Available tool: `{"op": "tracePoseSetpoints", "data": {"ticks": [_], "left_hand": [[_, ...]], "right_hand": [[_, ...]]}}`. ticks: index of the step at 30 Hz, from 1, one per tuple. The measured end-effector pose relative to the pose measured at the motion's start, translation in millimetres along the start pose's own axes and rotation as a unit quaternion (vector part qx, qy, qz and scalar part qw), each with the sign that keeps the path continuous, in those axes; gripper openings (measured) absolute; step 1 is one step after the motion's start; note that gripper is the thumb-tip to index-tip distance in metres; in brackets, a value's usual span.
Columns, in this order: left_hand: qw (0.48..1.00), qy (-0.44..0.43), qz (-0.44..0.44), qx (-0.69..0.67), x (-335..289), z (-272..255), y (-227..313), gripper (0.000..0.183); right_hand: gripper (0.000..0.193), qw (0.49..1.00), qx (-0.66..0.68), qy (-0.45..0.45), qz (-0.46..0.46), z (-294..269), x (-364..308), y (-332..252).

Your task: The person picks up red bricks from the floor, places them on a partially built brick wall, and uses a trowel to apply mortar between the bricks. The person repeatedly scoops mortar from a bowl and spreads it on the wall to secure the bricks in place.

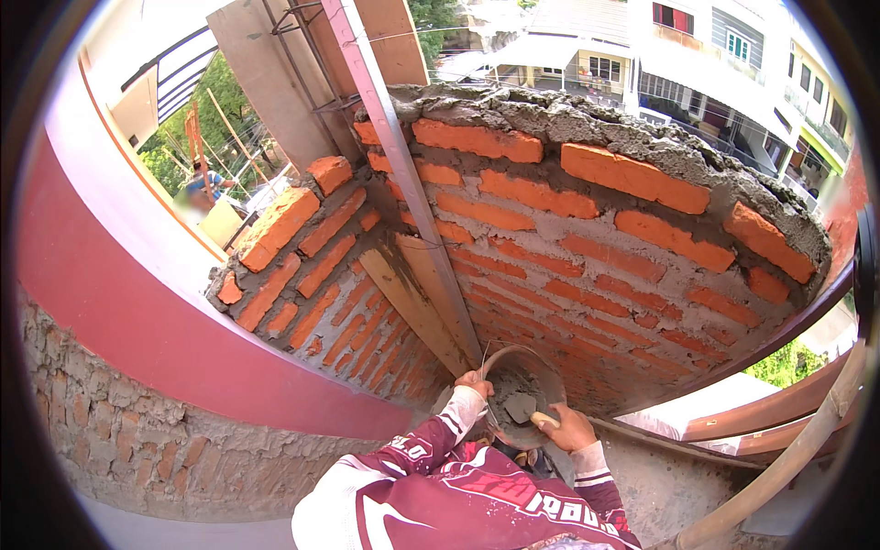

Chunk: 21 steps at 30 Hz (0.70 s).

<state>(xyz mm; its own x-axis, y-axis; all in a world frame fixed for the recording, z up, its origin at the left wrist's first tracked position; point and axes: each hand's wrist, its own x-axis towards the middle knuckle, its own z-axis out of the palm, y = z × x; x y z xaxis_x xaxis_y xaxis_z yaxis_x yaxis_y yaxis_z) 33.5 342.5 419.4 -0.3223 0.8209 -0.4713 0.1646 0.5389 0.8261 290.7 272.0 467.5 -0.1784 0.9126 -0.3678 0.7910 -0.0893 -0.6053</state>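
Low centre, your left hand [474, 383] clamps the heavy mortar pan [522, 390] rim; your right hand [566, 426] wraps the trowel [524, 408] handle; wet mortar slumps.

You wear a long-sleeved jersey in deep maroon with bold white panels and white lettering running along both sleeves. Striped maroon-and-white ribbed cuffs close each sleeve at the wrist. Your left hand [475, 384] and right hand [568, 427] look bare, though the fisheye blur makes that uncertain.

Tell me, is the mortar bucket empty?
No, the bucket holds grey mortar, and the right hand digs a trowel into it.
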Motion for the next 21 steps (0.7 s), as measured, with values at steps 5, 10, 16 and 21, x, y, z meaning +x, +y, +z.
{"op": "tracePoseSetpoints", "data": {"ticks": [5,10,16,21], "left_hand": [[0.995,-0.006,-0.102,0.013,-12,14,8,0.024],[0.996,0.004,-0.078,-0.033,-17,26,4,0.032],[0.998,-0.027,0.039,-0.05,11,18,-26,0.015],[0.991,-0.096,0.024,0.095,81,5,-52,0.012]], "right_hand": [[0.051,0.992,0.024,0.041,0.114,19,-16,32],[0.038,0.948,0.267,0.164,0.056,37,-9,87],[0.053,0.885,0.253,0.371,0.124,46,-63,163],[0.041,0.828,0.328,0.321,0.323,122,-113,174]]}}
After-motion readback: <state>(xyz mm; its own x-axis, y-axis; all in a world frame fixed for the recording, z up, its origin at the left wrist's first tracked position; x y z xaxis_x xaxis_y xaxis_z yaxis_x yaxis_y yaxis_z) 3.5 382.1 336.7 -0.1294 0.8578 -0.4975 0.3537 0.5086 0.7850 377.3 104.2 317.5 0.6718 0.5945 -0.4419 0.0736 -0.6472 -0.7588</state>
